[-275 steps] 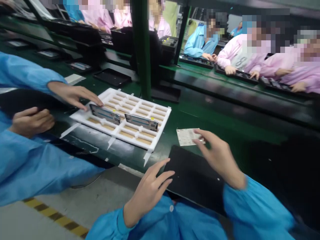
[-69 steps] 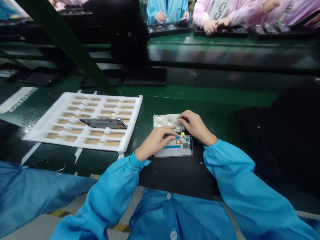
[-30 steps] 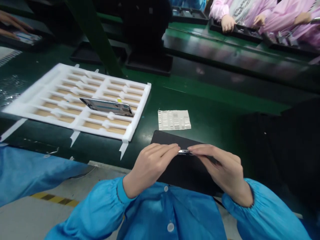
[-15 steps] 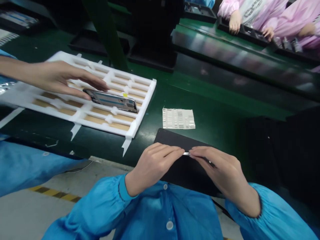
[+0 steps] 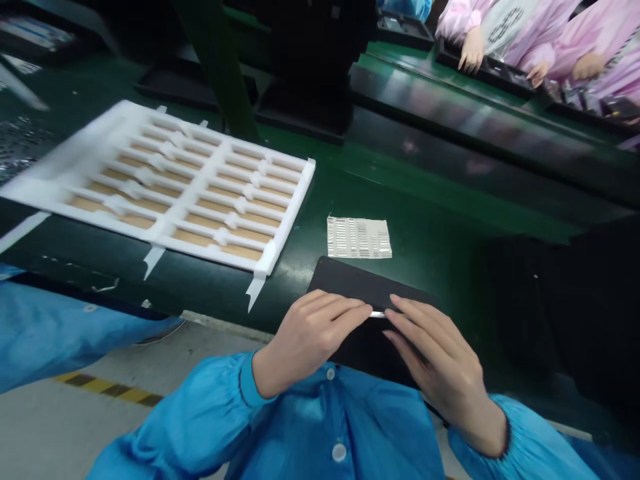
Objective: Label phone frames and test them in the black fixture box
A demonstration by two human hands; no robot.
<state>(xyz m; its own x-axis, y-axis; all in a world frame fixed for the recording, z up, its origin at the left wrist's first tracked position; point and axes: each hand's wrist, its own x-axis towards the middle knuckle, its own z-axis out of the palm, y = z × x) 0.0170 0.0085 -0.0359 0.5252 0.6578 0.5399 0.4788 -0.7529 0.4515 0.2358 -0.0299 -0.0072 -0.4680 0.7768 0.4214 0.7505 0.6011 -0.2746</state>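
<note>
My left hand [image 5: 311, 333] and my right hand [image 5: 434, 353] meet over a black mat [image 5: 350, 283] at the near edge of the green bench. Between their fingertips I hold a thin phone frame [image 5: 379, 314] edge-on; only a silver sliver of it shows. The fingers of both hands are closed along it. Just beyond the mat lies a small white sheet of labels [image 5: 359, 237]. To the left sits a white foam tray [image 5: 165, 187] with slotted rows, and no phone frame lies in it.
A blue sleeve [image 5: 60, 333] of a person beside me fills the lower left. A green post [image 5: 220, 67] and black fixtures [image 5: 310, 87] stand behind the tray. People in pink coats [image 5: 540, 33] work at the far bench. Floor with a yellow stripe [image 5: 110, 393] lies below.
The phone frame that lay in the foam tray is gone; the neighbour's hand that reached for it has left the view. My hands stay closed on the phone frame over the mat.
</note>
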